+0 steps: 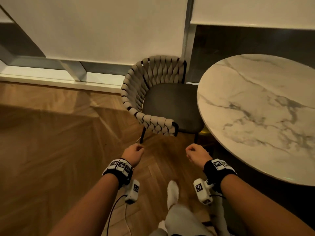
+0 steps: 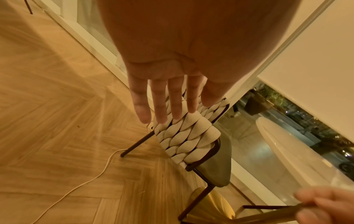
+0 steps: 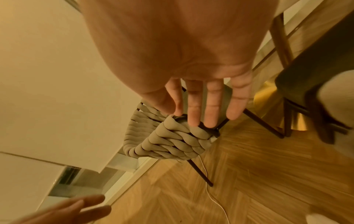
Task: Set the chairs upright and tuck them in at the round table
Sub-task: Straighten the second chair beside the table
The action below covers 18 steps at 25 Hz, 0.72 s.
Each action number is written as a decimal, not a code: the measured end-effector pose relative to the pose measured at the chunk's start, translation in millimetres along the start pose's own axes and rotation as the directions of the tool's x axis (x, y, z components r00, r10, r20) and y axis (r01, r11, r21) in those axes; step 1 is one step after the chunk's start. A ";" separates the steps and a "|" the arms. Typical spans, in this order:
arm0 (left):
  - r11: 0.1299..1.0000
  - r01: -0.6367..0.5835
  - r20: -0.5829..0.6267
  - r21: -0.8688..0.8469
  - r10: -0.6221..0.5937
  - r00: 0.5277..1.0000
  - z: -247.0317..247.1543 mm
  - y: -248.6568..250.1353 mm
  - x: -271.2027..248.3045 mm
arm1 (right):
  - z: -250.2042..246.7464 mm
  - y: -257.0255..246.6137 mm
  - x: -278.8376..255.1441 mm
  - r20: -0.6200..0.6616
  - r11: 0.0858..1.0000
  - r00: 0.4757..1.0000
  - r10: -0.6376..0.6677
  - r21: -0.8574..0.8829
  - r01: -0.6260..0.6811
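We see one chair (image 1: 158, 97) standing upright on the wood floor (image 1: 59, 142), its seat partly under the left edge of the round table (image 1: 255, 108), and both our left hand (image 1: 133, 155) and right hand (image 1: 197, 155) hang empty just short of it, fingers loose and clamped on nothing. We judge it light but stiff in its thin metal frame, the woven back soft and giving, so we should take hold at the frame rim on both sides of the backrest. We count one chair, one table and a white cable (image 2: 91, 178) trailing near a chair leg.

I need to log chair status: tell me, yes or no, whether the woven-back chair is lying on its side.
No, the woven-back chair stands upright on its legs on the wood floor, its seat partly under the round table.
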State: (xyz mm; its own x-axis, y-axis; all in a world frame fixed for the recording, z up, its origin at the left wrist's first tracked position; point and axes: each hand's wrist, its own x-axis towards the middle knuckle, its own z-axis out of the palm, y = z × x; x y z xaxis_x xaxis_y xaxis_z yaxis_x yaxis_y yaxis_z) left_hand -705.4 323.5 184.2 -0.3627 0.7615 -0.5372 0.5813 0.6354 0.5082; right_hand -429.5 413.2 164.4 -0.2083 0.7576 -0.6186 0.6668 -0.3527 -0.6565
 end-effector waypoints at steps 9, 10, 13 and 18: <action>0.982 0.038 0.024 0.186 -0.043 0.999 -7.6 55.8 108.4 | 2.1 -75.0 137.7 -0.040 0.907 0.996 -0.084 -0.416 0.060; 0.978 0.035 0.027 0.204 -0.041 0.999 -8.1 61.2 120.8 | 2.0 -83.1 151.4 -0.005 0.897 0.998 -0.067 -0.439 0.058; 0.956 0.023 0.031 0.292 -0.033 0.999 -8.8 69.7 155.7 | 10.1 -95.1 194.3 0.156 0.874 0.987 0.021 -0.482 0.058; 0.862 0.025 0.022 0.506 -0.041 0.999 -5.3 77.9 193.4 | 21.7 -91.4 229.7 0.292 0.830 0.956 0.040 -0.542 0.131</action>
State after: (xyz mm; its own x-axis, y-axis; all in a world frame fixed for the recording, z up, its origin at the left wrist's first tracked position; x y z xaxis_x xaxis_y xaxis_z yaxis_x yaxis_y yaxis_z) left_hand -734.2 521.0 123.4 -0.3705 0.7317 -0.5721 0.8608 0.5019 0.0844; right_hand -553.8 607.5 72.9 -0.3814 0.5497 -0.7432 0.9140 0.1039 -0.3921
